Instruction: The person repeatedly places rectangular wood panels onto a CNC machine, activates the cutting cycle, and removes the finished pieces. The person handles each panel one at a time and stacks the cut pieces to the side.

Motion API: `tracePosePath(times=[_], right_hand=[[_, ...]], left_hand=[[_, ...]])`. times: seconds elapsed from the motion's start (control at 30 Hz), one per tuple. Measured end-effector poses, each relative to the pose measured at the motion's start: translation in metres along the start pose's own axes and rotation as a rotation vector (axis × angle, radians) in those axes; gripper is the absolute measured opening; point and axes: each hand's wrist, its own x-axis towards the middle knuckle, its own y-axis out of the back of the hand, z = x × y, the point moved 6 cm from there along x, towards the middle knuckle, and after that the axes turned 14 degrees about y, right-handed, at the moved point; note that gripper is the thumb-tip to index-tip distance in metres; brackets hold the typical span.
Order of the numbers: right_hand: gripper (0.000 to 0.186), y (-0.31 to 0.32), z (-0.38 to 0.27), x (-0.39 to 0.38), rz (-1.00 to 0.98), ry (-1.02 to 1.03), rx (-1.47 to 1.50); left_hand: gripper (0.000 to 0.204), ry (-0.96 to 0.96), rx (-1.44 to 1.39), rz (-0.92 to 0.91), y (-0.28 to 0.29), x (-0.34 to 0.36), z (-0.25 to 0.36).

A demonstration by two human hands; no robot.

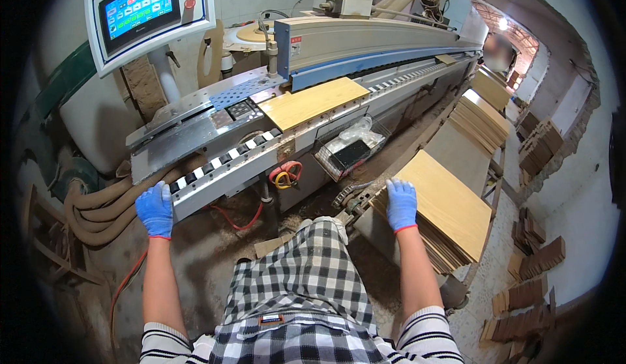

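My left hand [155, 211], in a blue glove with a red cuff, is beside the near end of the machine's roller rail [225, 172]. Its fingers are curled in, and nothing shows in them. My right hand [401, 205], gloved alike, is at the left edge of a stack of wood-coloured panels [446, 201]. Its fingers lie forward and slightly bent, with no object visible in them; whether they press on the stack is unclear. A single yellowish panel [313, 103] lies flat on the machine's bed, partly beneath the long grey and blue pressure beam [372, 48].
A control screen [140, 5] stands upper left. Brown hoses [107, 214] curve below it. A wire basket [350, 149] and red-and-yellow cable loops [285, 175] hang from the machine's side. More panels [479, 121] lie farther along the right-hand conveyor; wood strips [538, 260] line the right wall.
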Motion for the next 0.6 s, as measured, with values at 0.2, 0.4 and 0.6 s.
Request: tracePosePath(times=[0.2, 0.4, 0.6], right_hand=[[0.036, 0.068, -0.047, -0.05, 0.24, -0.077, 0.235], [0.034, -0.041, 0.034, -0.184, 0.624, -1.134, 1.509], [0.037, -0.04, 0.057, -0.209, 0.963, -1.478, 1.588]], left_hand=[[0.026, -0.034, 0.027, 0.086, -0.007, -0.004, -0.007], [0.027, 0.017, 0.015, -0.006, -0.002, 0.0, -0.006], [0.028, 0.053, 0.037, -0.009, -0.002, 0.001, -0.003]])
